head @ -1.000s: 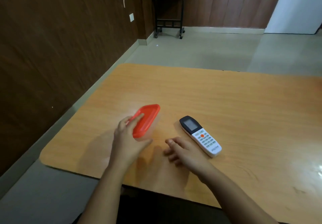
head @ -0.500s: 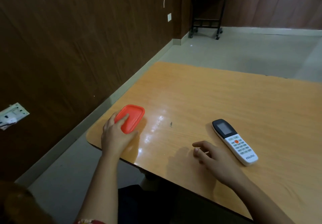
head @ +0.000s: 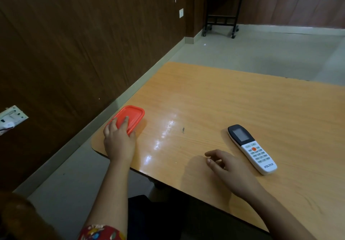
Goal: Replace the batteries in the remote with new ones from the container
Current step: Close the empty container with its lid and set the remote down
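Observation:
A small container with an orange-red lid [head: 133, 115] sits at the near left corner of the wooden table [head: 233, 105]. My left hand [head: 118, 140] grips its near end, fingers over the lid and thumb at the side. Its contents are hidden. A white remote [head: 251, 148] with a black screen end lies face up at the right, buttons showing. My right hand [head: 227, 167] rests on the table just left of the remote, fingers loosely curled, touching nothing.
The table's left edge and rounded corner lie right by the container. A dark wood-panelled wall runs along the left with a socket plate [head: 11, 117]. A black side table [head: 222, 6] stands far off on the grey floor.
My left hand has carried the container from beside the remote out to the table's left corner. The view has swung left. My right hand stays by the remote.

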### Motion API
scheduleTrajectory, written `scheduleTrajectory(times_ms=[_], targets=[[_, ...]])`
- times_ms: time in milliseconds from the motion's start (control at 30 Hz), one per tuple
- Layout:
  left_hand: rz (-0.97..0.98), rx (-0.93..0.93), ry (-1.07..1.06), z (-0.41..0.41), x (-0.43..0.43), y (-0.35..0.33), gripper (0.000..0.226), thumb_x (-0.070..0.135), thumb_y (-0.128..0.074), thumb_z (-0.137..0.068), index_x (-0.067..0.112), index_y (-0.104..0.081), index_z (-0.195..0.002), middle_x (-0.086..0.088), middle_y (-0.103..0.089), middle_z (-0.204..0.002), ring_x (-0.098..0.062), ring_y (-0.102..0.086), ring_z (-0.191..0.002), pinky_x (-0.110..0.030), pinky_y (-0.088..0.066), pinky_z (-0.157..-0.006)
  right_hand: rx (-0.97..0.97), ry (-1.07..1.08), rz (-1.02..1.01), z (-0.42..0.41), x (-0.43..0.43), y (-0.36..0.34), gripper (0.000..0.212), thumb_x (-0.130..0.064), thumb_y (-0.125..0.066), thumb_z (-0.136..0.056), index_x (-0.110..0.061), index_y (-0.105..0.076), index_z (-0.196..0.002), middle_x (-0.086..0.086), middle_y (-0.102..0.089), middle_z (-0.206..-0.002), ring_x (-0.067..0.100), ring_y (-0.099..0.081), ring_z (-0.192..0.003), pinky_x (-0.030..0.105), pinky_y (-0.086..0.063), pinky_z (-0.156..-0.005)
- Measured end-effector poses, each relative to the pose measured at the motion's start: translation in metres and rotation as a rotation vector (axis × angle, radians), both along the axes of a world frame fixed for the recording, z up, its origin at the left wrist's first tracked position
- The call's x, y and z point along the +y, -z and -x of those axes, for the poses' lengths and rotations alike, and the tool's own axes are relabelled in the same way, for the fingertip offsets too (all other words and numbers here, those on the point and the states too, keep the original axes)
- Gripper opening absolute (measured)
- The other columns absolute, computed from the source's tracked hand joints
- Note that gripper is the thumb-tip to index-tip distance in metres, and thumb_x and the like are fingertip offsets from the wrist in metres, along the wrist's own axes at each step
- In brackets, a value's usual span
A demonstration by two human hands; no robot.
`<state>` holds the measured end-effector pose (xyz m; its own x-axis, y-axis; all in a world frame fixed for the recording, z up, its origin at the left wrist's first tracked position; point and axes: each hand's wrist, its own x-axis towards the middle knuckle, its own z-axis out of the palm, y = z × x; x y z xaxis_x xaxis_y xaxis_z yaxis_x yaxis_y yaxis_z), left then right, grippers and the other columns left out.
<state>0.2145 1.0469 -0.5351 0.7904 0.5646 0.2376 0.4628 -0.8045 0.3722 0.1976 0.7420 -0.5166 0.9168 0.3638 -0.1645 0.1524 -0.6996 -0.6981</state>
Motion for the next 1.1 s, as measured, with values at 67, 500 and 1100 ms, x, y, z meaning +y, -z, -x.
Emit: scheduleTrajectory(times_ms=[67, 500, 1100], targets=[[-0.018, 0.013, -0.006, -0.001, -0.001, 0.000, 0.058, 0.032, -0.059, -0.090, 0.027, -0.039, -0.144, -0.008, -0.034, -0.151, -0.030, -0.025, -0.139, -0.051, -0.038, -0.105, -0.005, -0.006, 0.009, 0.000, 0.000, -0.001, 0.028, -0.039, -0.047, -0.095, -0.035, -0.053, -0.122, -0.017, -0.055, -0.107, 0.000, -0.054, -0.094, 0.018, -0.046, -0.080], [-0.060, 0.047, -0.010, 0.002, 0.005, -0.001, 0.061, 0.035, -0.060, -0.089, 0.028, -0.037, -0.145, -0.009, -0.033, -0.151, -0.031, -0.025, -0.139, -0.053, -0.031, -0.107, -0.029, -0.048, 0.014, 0.002, 0.000, -0.002, 0.026, -0.038, -0.048, -0.095, -0.034, -0.055, -0.120, -0.014, -0.056, -0.110, -0.001, -0.053, -0.093, 0.014, -0.043, -0.074], [-0.149, 0.042, 0.024, -0.001, 0.001, -0.003, 0.054, 0.021, -0.053, -0.093, 0.020, -0.037, -0.145, -0.006, -0.033, -0.154, -0.027, -0.024, -0.144, -0.047, -0.015, -0.117, 0.010, -0.066, 0.020, 0.001, -0.009, -0.006, 0.025, -0.041, -0.045, -0.096, -0.037, -0.056, -0.118, -0.015, -0.059, -0.112, 0.002, -0.056, -0.096, 0.023, -0.050, -0.085]])
